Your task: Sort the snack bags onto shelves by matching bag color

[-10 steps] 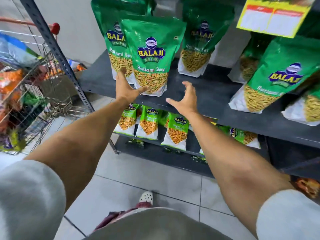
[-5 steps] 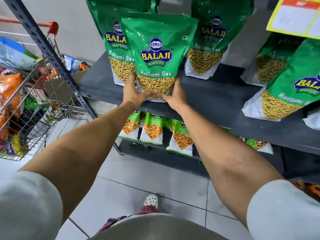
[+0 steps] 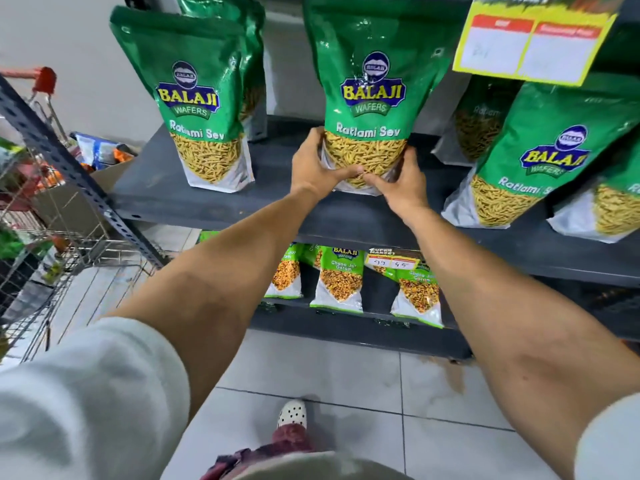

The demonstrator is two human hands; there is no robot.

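- The left hand (image 3: 313, 168) and the right hand (image 3: 403, 185) are both closed around the bottom part of one green snack bag (image 3: 372, 95), one on each side, with the thumbs meeting at the front.
- The bag stands upright on the grey shelf (image 3: 194, 202), between other green bags (image 3: 199, 102) of the same kind, so the colour matches.
- The step, I think, is placing this bag in its row.
- Next it needs a flat base and a gentle release, so that it does not tip; then the trolley (image 3: 38, 216) at the left.
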